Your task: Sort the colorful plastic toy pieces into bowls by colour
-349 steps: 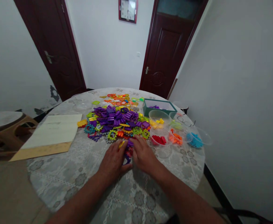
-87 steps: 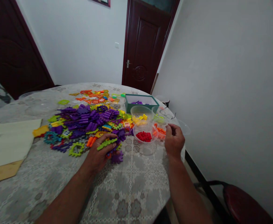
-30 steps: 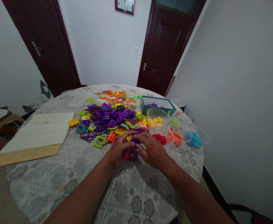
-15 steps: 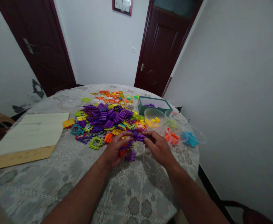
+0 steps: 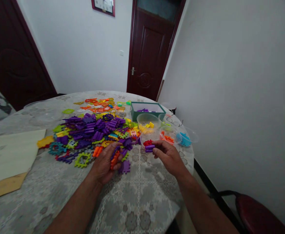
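Note:
My left hand (image 5: 108,162) is closed around a cluster of joined plastic building pieces (image 5: 115,159), orange and purple. A flat purple toothed piece (image 5: 125,166) shows just beyond its fingertips; whether it is joined to the cluster I cannot tell. My right hand (image 5: 167,156) pinches a small purple ribbed building piece (image 5: 149,148) between thumb and fingers, apart from the left hand. Directly behind that piece are red pieces (image 5: 147,142) in a clear plastic bowl. Left of centre, a large heap of purple building pieces (image 5: 91,126) lies over pieces of other colours.
Clear bowls hold yellow pieces (image 5: 146,127), orange pieces (image 5: 167,138) and blue pieces (image 5: 184,139) at the right. Behind them stands a green box (image 5: 160,114) with purple pieces inside. A pale board (image 5: 10,152) lies at the left. A red chair (image 5: 257,213) stands lower right.
My hands have come apart. The purple ribbed piece, earlier between both hands, is now in my right hand only. The camera view has turned to the right.

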Action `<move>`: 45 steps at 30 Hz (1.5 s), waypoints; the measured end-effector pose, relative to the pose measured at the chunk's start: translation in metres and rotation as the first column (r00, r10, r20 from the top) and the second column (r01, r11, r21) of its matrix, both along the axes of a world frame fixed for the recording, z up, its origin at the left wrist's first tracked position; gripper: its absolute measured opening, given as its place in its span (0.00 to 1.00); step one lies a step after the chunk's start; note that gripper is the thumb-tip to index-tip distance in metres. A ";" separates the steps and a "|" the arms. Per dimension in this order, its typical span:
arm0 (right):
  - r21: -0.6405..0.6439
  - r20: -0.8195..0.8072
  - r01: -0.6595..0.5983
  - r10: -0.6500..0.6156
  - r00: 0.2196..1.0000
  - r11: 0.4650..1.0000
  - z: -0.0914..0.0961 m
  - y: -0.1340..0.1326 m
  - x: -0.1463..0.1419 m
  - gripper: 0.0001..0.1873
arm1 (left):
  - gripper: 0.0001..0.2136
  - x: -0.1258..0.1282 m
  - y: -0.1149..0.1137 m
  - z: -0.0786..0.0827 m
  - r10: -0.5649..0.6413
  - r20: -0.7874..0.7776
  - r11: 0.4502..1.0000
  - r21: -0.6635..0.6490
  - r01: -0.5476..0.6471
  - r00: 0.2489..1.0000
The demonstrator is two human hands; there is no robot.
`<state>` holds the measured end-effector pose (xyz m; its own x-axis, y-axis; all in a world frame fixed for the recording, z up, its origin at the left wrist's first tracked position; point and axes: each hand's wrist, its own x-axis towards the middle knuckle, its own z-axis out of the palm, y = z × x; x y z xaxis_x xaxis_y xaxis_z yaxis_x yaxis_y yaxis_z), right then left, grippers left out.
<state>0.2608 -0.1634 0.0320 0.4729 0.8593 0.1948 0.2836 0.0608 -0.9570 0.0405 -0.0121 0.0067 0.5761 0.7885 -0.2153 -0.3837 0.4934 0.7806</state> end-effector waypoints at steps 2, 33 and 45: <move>0.002 -0.022 0.023 -0.022 1.000 1.000 -0.001 -0.003 0.004 0.16 | 0.14 0.000 0.000 0.002 0.010 0.005 1.000 0.000 -0.010 1.000; -0.109 0.176 -0.009 0.029 0.984 0.994 0.022 0.031 0.032 0.16 | 0.21 -0.003 0.001 -0.001 0.098 0.094 0.995 -0.032 -0.096 0.991; 0.167 0.288 0.224 -0.264 0.920 0.960 0.068 0.155 0.085 0.23 | 0.23 -0.003 -0.001 -0.001 0.049 0.143 0.995 -0.090 -0.036 0.988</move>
<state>0.3460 -0.0081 0.0998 0.5650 0.6827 0.4633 0.5816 0.0689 -0.8106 0.0371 -0.0133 0.0052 0.5727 0.7948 -0.2008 -0.5117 0.5380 0.6699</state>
